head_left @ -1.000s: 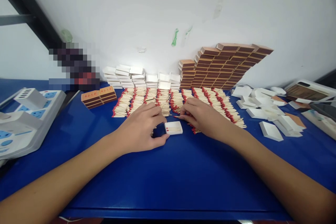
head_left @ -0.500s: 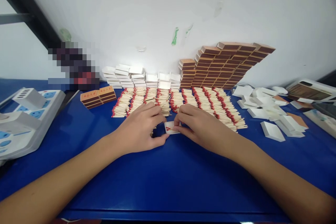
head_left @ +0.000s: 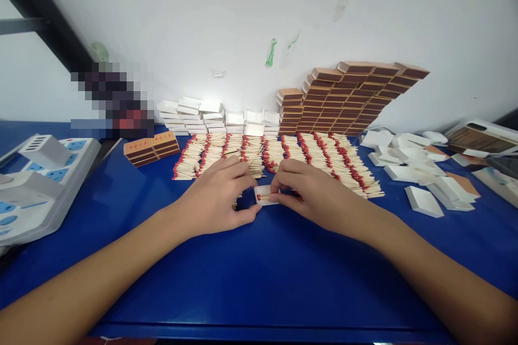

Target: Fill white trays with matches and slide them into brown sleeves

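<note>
A small white matchbox tray [head_left: 265, 188] lies on the blue table in front of me, with a few red-tipped matches [head_left: 262, 197] inside, heads to the left. My left hand [head_left: 220, 197] grips the tray's left end between thumb and fingers. At the tray's right end, my right hand [head_left: 301, 188] has its thumb and forefinger pinched on the matches' tail ends. Just beyond both hands spread rows of loose matches [head_left: 226, 145], partly hidden by my fingers.
Behind the matches stand stacked white trays [head_left: 210, 116] and a wall of brown matchboxes [head_left: 343, 99]. More matchboxes [head_left: 151, 148] sit left, near a power strip [head_left: 76, 172] with plugs. Loose white trays [head_left: 423, 199] and a phone [head_left: 481, 137] lie right.
The right thumb and fingertips have shifted slightly right and up in the tray, and the matches now lie lower in it. My left hand keeps its hold.
</note>
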The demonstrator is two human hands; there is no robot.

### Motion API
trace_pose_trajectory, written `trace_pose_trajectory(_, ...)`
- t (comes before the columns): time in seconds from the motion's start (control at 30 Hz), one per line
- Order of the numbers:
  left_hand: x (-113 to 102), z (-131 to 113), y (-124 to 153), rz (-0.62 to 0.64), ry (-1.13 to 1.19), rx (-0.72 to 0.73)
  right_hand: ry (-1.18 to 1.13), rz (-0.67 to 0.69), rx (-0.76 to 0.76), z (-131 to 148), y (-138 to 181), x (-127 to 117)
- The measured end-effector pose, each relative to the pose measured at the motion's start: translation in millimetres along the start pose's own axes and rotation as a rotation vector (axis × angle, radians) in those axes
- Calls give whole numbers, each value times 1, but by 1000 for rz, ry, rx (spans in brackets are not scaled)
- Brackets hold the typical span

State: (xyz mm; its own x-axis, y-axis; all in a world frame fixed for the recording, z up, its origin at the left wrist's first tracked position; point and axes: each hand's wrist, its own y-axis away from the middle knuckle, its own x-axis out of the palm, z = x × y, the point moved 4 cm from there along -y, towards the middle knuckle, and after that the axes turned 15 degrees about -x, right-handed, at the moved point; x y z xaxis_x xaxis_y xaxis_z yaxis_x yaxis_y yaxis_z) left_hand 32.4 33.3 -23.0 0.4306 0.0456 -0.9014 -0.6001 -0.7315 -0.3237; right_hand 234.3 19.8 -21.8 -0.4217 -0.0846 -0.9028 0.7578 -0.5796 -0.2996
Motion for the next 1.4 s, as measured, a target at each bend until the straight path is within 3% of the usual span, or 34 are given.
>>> trace_pose_trajectory(0.23,-1,0,1,-25,-10,22,133,-126,55,-21,3,-17)
trace_pose_trajectory(0.43,0,1,1,-28,-13,20,231,-80,25,-46,8,-10)
trace_pose_trajectory(1.4,1,2,1,-20,-29,13,267,-97,-4,-40,1,4)
